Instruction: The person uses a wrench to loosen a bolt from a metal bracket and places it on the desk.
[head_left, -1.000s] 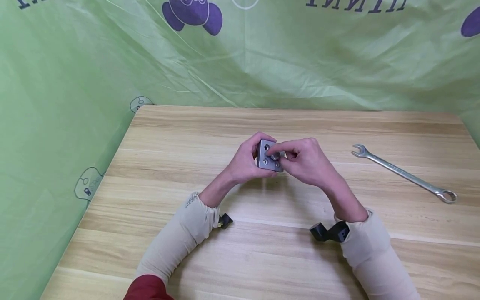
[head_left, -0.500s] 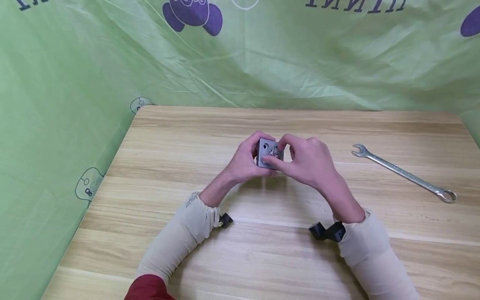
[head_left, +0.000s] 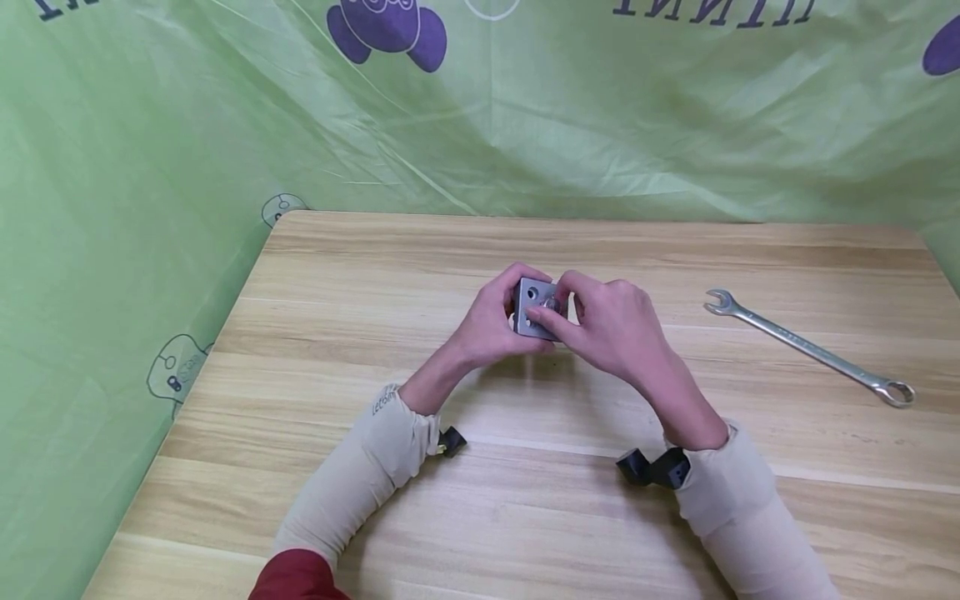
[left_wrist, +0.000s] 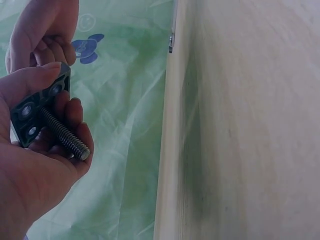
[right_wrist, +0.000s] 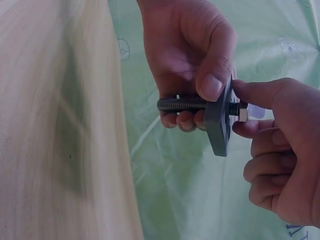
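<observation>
My left hand (head_left: pixel 491 321) holds a small grey metal plate (head_left: pixel 528 327) by its edges, above the table. Holes show near the plate's corners. A long hex bolt (right_wrist: pixel 243 113) runs through the plate's middle; its head stands a little off the face on my right hand's side. On the other side the threaded shank (left_wrist: pixel 67 134) passes along my left fingers. The thumb and index finger of my right hand (head_left: pixel 618 325) pinch the bolt head from two sides. Its other fingers are curled, as the right wrist view shows.
A combination wrench (head_left: pixel 810 346) lies on the wooden table (head_left: pixel 375 250) to the right, its open end pointing away. Green printed cloth (head_left: pixel 600 150) hangs behind the table and along its left side. Black wrist cameras (head_left: pixel 652 468) stick out from both sleeves.
The right index finger, stretched across the plate a second ago, has bent back to the plate's right side while the thumb moved across the face. The left hand and plate have hardly moved.
</observation>
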